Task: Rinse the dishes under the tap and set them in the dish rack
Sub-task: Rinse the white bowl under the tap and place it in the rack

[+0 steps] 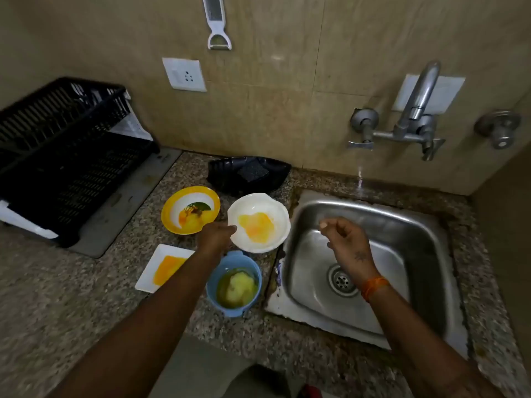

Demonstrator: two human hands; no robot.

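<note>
Left hand [216,236] fingertips hidden behind rim of round white bowl with yellow smear [258,222]; grip itself not visible. Right hand [346,244] motion-blurred over steel sink [425,254], finger pose unclear. Black slatted plastic dish rack [66,156] cut off at left edge. White hanging peeler [217,23] cropped at top. Dark item in black tray [250,172] unidentifiable.
</note>
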